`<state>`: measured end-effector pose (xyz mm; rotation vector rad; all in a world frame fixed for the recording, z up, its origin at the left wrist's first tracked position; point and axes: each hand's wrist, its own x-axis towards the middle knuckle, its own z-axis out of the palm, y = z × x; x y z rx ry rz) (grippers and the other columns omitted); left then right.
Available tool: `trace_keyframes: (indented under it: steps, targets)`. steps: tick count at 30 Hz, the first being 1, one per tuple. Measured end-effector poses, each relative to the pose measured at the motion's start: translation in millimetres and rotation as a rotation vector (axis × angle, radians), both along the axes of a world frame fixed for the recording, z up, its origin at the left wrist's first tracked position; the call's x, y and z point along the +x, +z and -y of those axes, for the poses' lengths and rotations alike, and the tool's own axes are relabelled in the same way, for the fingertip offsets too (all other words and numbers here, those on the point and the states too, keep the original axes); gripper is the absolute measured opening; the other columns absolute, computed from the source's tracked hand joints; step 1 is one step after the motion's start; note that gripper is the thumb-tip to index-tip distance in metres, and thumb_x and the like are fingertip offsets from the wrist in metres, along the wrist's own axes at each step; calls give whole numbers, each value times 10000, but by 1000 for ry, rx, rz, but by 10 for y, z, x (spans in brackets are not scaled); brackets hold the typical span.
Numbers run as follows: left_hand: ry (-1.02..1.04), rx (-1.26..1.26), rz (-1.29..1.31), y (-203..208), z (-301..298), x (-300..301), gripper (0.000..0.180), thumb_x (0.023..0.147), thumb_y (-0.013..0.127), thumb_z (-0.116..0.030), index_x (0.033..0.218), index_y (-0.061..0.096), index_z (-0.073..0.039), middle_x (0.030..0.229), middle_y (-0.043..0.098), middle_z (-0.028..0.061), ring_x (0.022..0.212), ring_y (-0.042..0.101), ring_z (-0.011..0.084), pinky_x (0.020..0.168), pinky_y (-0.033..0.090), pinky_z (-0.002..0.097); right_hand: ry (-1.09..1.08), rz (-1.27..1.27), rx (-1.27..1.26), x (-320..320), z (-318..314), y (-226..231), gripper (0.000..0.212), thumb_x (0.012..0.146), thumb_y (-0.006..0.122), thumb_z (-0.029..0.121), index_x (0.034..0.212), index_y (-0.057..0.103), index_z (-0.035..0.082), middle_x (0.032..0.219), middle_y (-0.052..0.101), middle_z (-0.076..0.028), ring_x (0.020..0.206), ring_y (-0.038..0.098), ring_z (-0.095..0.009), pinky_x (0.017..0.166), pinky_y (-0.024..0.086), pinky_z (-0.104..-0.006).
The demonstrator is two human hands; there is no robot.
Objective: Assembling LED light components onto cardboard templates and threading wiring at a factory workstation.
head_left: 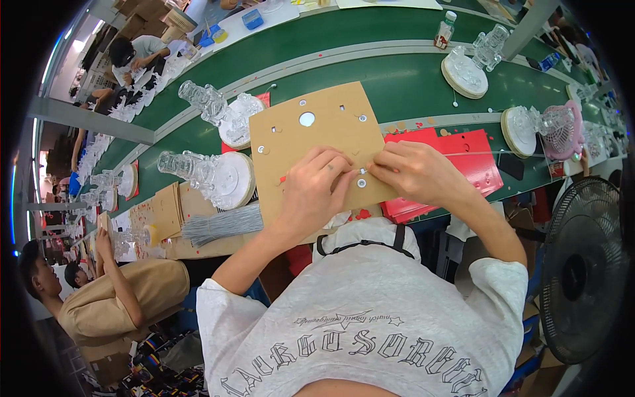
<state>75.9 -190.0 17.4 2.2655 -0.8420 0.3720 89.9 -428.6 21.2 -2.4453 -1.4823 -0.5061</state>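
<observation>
A brown cardboard sheet [281, 169] with punched holes and several small white round pieces lies tilted in front of me. My left hand [316, 185] rests over its lower middle, fingers closed in a pinch. From the right, my right hand [415, 173] meets it, also pinched, with its fingertips close to the left ones. Between the fingertips shows a small whitish bit [362, 171], too small to name. Just below it sits a white round piece [362, 183] on the cardboard. To the right, partly under my right forearm, is a stack of red sheets [473, 149].
Clear figures on round white bases stand at left, one base [235, 180] beside the cardboard. A bundle of grey wires [221, 227] lies nearer. At right are a black fan [582, 271], a pink fan [562, 132] and a bottle [445, 30]. Co-workers sit at left.
</observation>
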Motion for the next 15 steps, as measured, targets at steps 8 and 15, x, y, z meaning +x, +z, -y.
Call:
trace_keyframes:
  steps: [8, 15]
  targets:
    - [-26, -88, 31, -36, 57, -26, 151, 778, 752, 16, 835, 612, 2, 824, 652, 105, 771, 657, 295, 645, 523, 407, -168, -181, 307, -191, -230, -196, 740, 662, 849, 502, 1204, 695, 23, 1305, 665, -89, 1117, 637, -271, 885, 512, -426]
    - [96, -177, -218, 141, -155, -136, 110, 831, 715, 66, 823, 615, 20, 815, 677, 116, 775, 688, 248, 758, 559, 374, -137, -204, 294, -70, -26, -238, 815, 638, 867, 512, 1261, 672, 23, 1348, 658, -71, 1127, 633, -260, 910, 489, -408]
